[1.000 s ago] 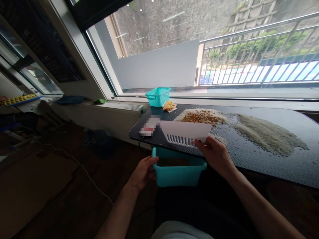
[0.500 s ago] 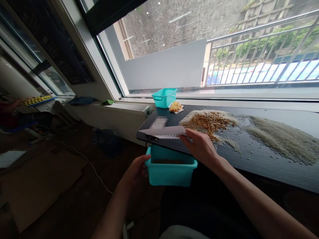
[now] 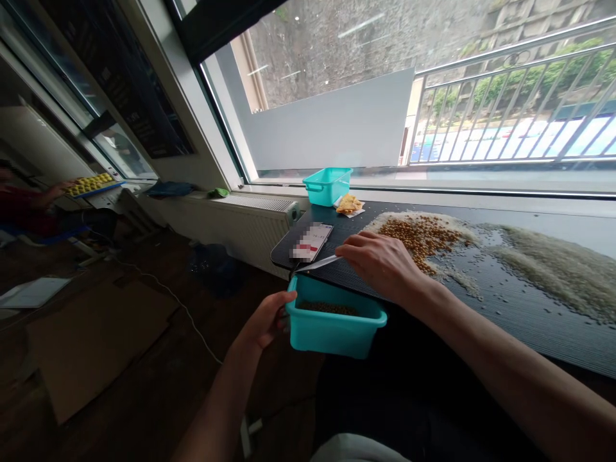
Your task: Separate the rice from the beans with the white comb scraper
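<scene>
My left hand (image 3: 270,316) grips the left end of a teal plastic bin (image 3: 332,335), holding it just below the table's front edge. Brown beans or similar grains (image 3: 330,308) lie in the bottom of the bin. Above its far rim, my right hand (image 3: 373,260) is closed on a thin white card (image 3: 317,264), seen nearly edge-on over the table edge. Right of that hand, golden-brown beans (image 3: 423,236) lie heaped among white grains on the dark table (image 3: 520,324). A phone (image 3: 312,241) with a lit screen rests behind the card.
A second teal bin (image 3: 327,186) stands at the table's back left corner, beside yellowish crumpled food or cloth (image 3: 350,205) on white paper. A pile of pale grains (image 3: 561,266) spreads to the right. Left are a radiator (image 3: 255,224) and a person (image 3: 33,205) holding a yellow-filled tray (image 3: 94,185).
The card has turned from showing its broad face to nearly edge-on, and my right hand has rolled over with it. The phone is now uncovered. My left hand still holds the bin.
</scene>
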Available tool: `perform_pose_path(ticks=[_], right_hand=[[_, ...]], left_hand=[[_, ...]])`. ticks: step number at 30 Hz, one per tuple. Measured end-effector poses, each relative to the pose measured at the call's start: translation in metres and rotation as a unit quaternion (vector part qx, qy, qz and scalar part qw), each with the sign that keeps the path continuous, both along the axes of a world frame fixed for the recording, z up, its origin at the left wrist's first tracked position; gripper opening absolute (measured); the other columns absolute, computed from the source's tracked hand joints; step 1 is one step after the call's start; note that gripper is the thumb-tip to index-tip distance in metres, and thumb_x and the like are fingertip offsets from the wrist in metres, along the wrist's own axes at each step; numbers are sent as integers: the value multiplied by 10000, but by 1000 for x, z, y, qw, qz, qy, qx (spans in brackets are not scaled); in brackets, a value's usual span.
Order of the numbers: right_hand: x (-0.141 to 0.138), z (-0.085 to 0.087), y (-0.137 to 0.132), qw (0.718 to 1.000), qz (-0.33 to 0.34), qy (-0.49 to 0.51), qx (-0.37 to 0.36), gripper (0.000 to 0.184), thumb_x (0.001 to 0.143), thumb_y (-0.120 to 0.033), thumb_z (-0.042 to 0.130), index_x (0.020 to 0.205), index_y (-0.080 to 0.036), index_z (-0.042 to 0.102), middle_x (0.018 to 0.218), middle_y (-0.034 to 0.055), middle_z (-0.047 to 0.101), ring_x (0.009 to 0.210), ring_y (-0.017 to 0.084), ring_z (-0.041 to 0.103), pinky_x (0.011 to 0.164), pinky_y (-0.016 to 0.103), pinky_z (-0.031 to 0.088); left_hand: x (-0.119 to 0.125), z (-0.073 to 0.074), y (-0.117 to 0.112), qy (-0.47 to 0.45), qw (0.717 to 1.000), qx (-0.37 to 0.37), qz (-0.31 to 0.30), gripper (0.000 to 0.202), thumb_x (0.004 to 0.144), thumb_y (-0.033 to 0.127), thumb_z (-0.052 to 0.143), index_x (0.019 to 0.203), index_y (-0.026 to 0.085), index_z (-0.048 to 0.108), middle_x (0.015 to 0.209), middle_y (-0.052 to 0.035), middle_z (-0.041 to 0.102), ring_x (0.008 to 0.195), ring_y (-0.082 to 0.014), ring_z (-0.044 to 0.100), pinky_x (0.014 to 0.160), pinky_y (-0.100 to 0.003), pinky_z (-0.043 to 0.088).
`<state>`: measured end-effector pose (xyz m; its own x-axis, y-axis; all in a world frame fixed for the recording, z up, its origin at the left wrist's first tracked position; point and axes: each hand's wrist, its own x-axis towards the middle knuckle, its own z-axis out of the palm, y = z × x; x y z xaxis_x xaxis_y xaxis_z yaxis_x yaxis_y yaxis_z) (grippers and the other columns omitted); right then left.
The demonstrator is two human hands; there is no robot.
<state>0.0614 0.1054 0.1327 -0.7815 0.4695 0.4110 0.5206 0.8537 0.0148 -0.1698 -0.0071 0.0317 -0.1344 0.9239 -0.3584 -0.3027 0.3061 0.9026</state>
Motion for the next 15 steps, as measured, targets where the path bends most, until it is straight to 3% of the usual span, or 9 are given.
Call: perform_pose_path(ticks=[5,10,13,15], right_hand=[[13,7,-16,999,39,-5,-15,266,981,-219,499,980,-234,764,897,76,749,805,164,616,589,252,350],[65,11,-32,993,55,91,-46,297,995,-301,483,986,-259,777,927,74,770,829,173,681,652,250,478],[107,5,-36,973,-8,222,-63,287,966,-398,543,1011,-260,791,992,59,789,848,189,714,699,275,545],[135,-5,-36,928,-122,345,-67,297,902,-461,614,930,-234,804,933,52,797,776,187,719,630,264,553]], left_hand=[[2,0,-1,-4,1000,2,7,548,582,503,861,493,214,405,404,102,353,363,-43,316,373,-191,292],[14,0,-4,-25,1000,8,-16,532,606,495,865,528,208,424,434,97,385,376,-46,340,385,-192,306],[36,-4,-1,-45,998,7,-50,529,626,485,855,520,211,416,422,97,369,378,-47,341,395,-196,317],[58,-7,4,-65,994,6,-87,521,628,485,851,525,211,421,423,96,367,376,-47,334,394,-200,313]])
